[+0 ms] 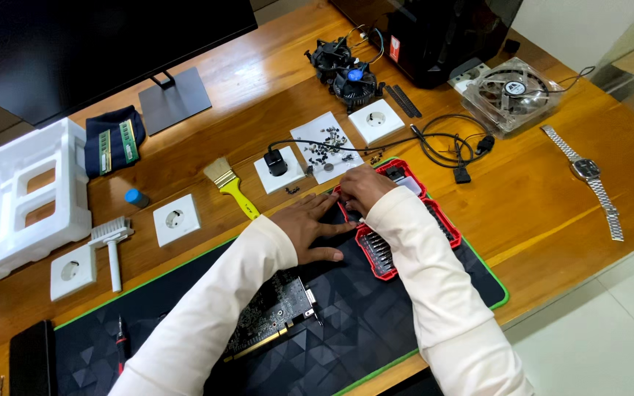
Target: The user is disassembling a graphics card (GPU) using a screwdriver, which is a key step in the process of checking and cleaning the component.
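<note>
Left hand [310,227]: flat and spread on the black mat [376,323], steadying the red bit case [398,220].
Right hand [361,189]: fingers curled into the case; grip contents cannot be told.
Circuit board [269,317]: on the mat, below the left forearm.

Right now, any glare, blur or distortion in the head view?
Head view: sharp overall, with wide-angle bending at the edges; soft glare on the wooden desk near the wristwatch; the monitor is nearly black; the right hand shades part of the red bit case.
</note>
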